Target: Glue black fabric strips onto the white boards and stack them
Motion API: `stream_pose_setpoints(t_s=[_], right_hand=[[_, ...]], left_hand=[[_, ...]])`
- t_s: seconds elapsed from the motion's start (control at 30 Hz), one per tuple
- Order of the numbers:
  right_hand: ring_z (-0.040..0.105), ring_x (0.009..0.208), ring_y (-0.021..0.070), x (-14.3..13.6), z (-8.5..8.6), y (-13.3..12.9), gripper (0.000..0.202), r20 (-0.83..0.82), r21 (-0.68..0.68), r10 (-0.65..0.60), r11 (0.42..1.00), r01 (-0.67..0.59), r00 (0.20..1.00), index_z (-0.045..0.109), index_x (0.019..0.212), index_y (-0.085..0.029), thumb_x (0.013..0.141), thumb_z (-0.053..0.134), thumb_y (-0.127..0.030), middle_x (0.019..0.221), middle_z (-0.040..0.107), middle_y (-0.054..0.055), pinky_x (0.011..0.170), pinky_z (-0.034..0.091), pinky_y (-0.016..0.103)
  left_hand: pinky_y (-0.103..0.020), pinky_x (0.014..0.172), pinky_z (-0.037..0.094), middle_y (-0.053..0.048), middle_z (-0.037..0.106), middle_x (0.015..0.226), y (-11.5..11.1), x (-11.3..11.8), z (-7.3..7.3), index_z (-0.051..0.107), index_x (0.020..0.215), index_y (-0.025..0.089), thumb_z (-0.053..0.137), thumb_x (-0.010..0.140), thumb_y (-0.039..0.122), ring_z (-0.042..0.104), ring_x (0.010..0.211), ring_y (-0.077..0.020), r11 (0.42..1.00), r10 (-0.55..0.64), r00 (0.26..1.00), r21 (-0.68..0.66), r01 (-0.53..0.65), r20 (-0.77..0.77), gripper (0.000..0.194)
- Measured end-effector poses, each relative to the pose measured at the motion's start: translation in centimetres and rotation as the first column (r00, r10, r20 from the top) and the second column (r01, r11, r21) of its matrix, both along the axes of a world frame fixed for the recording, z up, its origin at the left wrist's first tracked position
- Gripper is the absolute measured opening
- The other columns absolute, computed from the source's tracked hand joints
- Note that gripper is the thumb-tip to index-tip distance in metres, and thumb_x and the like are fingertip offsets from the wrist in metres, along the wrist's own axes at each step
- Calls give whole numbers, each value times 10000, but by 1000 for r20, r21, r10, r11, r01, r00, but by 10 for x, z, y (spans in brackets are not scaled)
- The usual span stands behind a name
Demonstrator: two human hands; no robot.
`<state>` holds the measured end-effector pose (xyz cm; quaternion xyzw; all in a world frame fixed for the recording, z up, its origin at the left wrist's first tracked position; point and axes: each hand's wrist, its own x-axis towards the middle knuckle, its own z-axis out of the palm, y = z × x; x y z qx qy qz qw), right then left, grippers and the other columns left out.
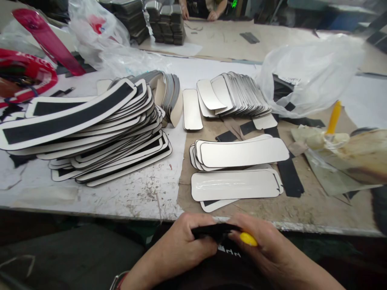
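Note:
In front of my body, just below the table's near edge, both hands are closed. My left hand (pixel 193 237) pinches one end of a dark, folded-looking black piece (pixel 216 230) between thumb and fingers. At the other end of that piece is my right hand (pixel 256 237), gripping a tool with a rounded yellow handle (pixel 248 239); its working end is hidden. Beyond my hands lie white panels with rounded ends (pixel 236 185), loosely stacked in two groups. A panel with a black centre (pixel 211 204) pokes out from under the nearer group.
A tall pile of black-centred white strips (pixel 121 137) leans on the left. Smaller cream panels (pixel 238 94) fan out at the back, beside a clear plastic bag (pixel 317 72). A yellow stick (pixel 334 117) stands in a stained container at right. Another person's hands (pixel 213 16) rest across the table.

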<state>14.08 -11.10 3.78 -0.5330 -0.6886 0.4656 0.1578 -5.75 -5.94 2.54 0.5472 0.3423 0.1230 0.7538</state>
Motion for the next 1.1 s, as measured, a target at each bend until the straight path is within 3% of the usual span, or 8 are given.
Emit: stream_pose_setpoints(t_s=[0.03, 0.1, 0.17, 0.23, 0.27, 0.47, 0.9, 1.1], right_hand=[[596, 714, 135, 1, -2, 4, 205, 15, -24, -17, 1000, 17, 1000, 575, 888, -218, 934, 381, -263, 793, 638, 7, 643, 445, 222], [565, 662, 141, 5, -6, 16, 238, 93, -22, -54, 998, 56, 994, 552, 853, -213, 943, 352, -307, 744, 618, 7, 612, 407, 236], [525, 607, 146, 9, -8, 30, 250, 210, -6, -93, 995, 96, 973, 525, 824, -213, 941, 347, -344, 686, 591, 3, 586, 368, 252], [502, 592, 152, 8, -10, 45, 238, 299, 2, -94, 995, 98, 950, 498, 800, -214, 928, 372, -370, 671, 579, 4, 574, 338, 261], [504, 605, 156, 6, -11, 52, 230, 323, 0, -77, 997, 81, 943, 492, 799, -212, 923, 382, -371, 688, 586, 11, 577, 331, 262], [553, 641, 169, -11, -16, 82, 197, 465, -52, 45, 998, -24, 884, 558, 853, -190, 912, 425, -322, 719, 638, 45, 580, 310, 253], [634, 702, 219, -26, -23, 106, 223, 610, -110, 151, 988, -106, 778, 630, 859, -172, 901, 479, -331, 786, 690, 86, 557, 318, 269], [646, 725, 228, -28, -23, 108, 216, 622, -97, 168, 986, -138, 765, 637, 882, -165, 901, 494, -325, 811, 694, 95, 569, 342, 274]], left_hand=[[-229, 558, 314, 25, 461, 643, 0, -2, -3, 584, 699, 159, 588, 798, 282, 376, 603, -110, 996, 61, 998, -56, -62, -17, 158], [-224, 550, 323, 30, 459, 636, 3, -7, -13, 581, 747, 160, 625, 781, 380, 376, 589, -108, 948, 282, 953, -122, -295, -110, 228], [-216, 510, 308, 47, 416, 576, 9, -11, -24, 551, 723, 165, 632, 767, 442, 348, 544, -100, 832, 528, 819, -55, -552, -226, 292], [-213, 477, 294, 54, 407, 551, 17, -13, -34, 557, 748, 165, 624, 766, 459, 336, 514, -99, 740, 656, 703, 49, -671, -276, 302], [-211, 471, 298, 49, 427, 559, 21, -13, -38, 569, 778, 162, 627, 762, 460, 350, 512, -101, 730, 669, 688, 75, -679, -281, 304], [-218, 494, 340, 34, 489, 591, 34, -7, -42, 597, 850, 167, 641, 739, 443, 422, 537, -120, 816, 564, 768, 66, -574, -304, 301], [-234, 499, 294, 40, 469, 553, 41, -5, -41, 581, 697, 173, 599, 745, 370, 386, 521, -120, 855, 494, 781, 47, -517, -382, 204], [-225, 485, 285, 54, 440, 537, 42, 1, -36, 554, 685, 183, 613, 728, 397, 372, 507, -114, 840, 519, 752, 81, -536, -407, 226]])
